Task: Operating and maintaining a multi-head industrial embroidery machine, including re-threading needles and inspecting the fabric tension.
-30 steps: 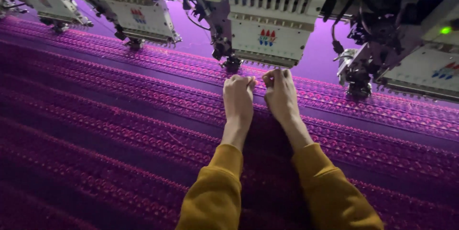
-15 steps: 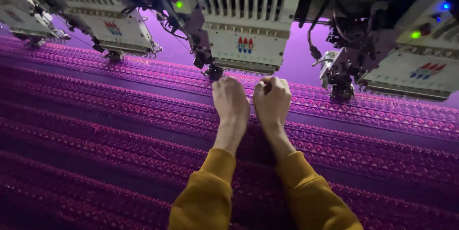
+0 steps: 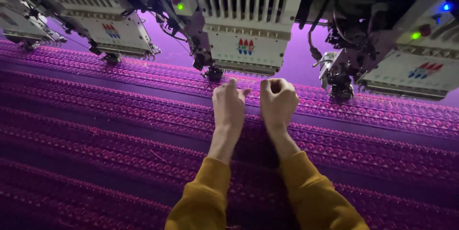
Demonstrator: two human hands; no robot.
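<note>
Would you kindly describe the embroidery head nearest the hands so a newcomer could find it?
Above the purple embroidered fabric runs a row of white machine heads. Take the white embroidery head directly beyond the left hand and right hand; unlike its angled neighbours, it faces the camera squarely.

Both forearms are covered by long mustard-yellow sleeves of soft knit fabric, loosely creased, ending in ribbed cuffs at the wrists. Left hand (image 3: 228, 106) and right hand (image 3: 278, 100) are bare, without gloves.
</note>
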